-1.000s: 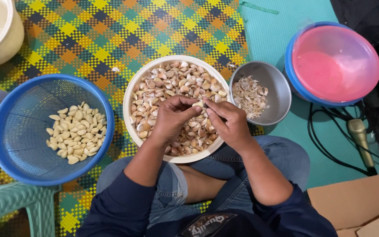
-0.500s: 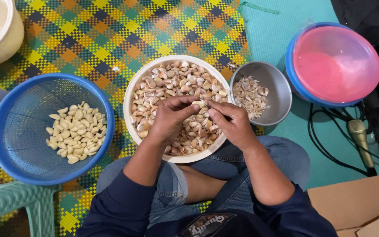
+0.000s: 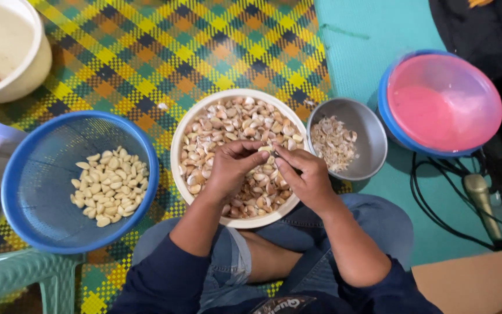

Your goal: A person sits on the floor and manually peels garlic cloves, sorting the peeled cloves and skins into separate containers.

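Garlic cloves are filling the white bowl on the mat; light, hard, papery-skinned, likely slippery. The left hand and right hand are pinching one clove by its ends.

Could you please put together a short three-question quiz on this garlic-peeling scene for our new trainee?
1. True or false: the blue colander holds peeled garlic cloves.
2. What lies in the metal bowl? A) water B) papery garlic skins C) whole onions
3. Over which container do the left hand and the right hand meet?

Key
1. True: the cloves in it are pale and bare.
2. B: the garlic skins form a thin heap.
3. Over the white bowl of unpeeled cloves, where both hands pinch one clove between the fingertips.
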